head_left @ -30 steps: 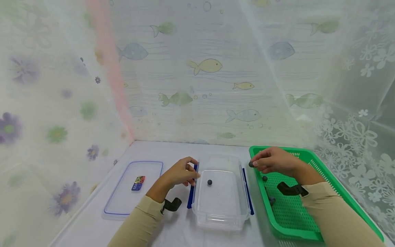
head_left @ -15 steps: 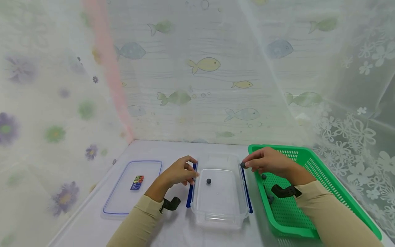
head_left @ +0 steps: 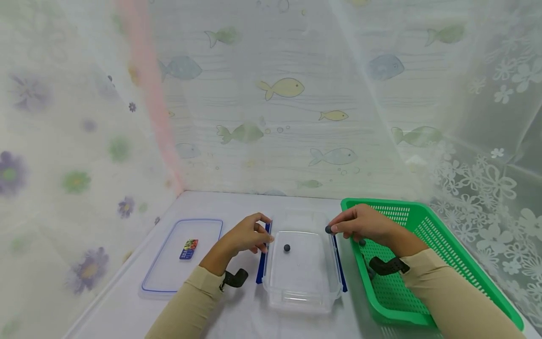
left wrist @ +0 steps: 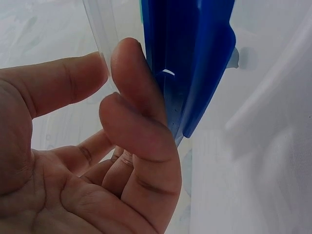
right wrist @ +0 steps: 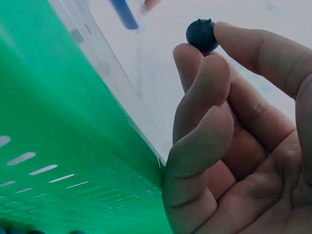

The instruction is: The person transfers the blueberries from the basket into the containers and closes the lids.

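A clear plastic food container [head_left: 302, 292] with blue side latches stands in the middle of the table. One dark blueberry [head_left: 287, 248] lies inside it. My left hand [head_left: 247, 235] is at the container's left rim; in the left wrist view its thumb and curled fingers pinch the clear edge, beside a hanging blue latch [left wrist: 195, 58]. Between thumb and fingertips, my right hand [head_left: 366, 223] pinches another blueberry [right wrist: 202, 35], its small crown showing in the right wrist view. That berry is at the container's right edge, above the blue latch [head_left: 338, 263].
To the right, a green perforated basket [head_left: 423, 320] holds several dark berries [head_left: 362, 242], partly hidden by my right hand and wrist strap. A clear lid [head_left: 163, 278] with a blue seal and a colourful label [head_left: 188, 249] lies on the left. Patterned curtains [head_left: 271, 141] enclose the table.
My right hand has moved left with the blueberry, from the basket's rim to the container's right edge, and slightly lower. The left hand stays at the rim.
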`<control>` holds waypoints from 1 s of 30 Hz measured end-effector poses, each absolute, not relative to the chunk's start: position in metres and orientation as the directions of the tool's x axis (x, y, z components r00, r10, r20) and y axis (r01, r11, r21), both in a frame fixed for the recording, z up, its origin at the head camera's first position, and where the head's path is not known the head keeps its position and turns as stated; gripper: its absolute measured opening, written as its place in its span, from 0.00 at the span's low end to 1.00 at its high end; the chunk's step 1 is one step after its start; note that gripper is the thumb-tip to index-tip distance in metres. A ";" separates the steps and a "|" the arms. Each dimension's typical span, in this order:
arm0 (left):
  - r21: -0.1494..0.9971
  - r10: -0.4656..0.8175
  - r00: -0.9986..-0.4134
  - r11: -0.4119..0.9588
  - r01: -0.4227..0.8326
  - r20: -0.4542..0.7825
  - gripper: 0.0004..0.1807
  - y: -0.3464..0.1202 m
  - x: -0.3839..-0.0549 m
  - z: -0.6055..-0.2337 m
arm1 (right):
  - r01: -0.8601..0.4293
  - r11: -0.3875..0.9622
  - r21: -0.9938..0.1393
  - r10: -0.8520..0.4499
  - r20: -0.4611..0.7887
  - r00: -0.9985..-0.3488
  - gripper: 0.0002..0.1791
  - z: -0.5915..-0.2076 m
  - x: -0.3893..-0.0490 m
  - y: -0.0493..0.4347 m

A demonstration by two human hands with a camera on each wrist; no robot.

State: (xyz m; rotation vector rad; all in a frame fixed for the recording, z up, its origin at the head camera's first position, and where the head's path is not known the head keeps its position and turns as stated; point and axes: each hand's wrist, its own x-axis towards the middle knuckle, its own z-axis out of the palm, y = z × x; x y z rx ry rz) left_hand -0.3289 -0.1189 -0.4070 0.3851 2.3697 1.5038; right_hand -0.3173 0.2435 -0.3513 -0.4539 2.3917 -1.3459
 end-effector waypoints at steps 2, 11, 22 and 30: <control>0.909 0.384 -0.916 0.413 0.058 -0.115 0.33 -0.119 -0.329 -0.407 | -0.098 0.495 -0.863 -0.438 -0.151 -0.886 0.15 -0.351 -0.317 0.243; 0.912 0.386 -0.916 0.406 0.058 -0.114 0.32 -0.119 -0.330 -0.408 | -0.086 0.485 -0.870 -0.440 -0.158 -0.884 0.16 -0.351 -0.317 0.243; 0.908 0.374 -0.920 0.416 0.055 -0.116 0.30 -0.118 -0.328 -0.407 | -0.071 0.479 -0.875 -0.433 -0.165 -0.886 0.17 -0.353 -0.316 0.244; 0.902 0.366 -0.924 0.428 0.059 -0.113 0.31 -0.117 -0.327 -0.406 | -0.079 0.488 -0.870 -0.426 -0.158 -0.891 0.17 -0.354 -0.317 0.244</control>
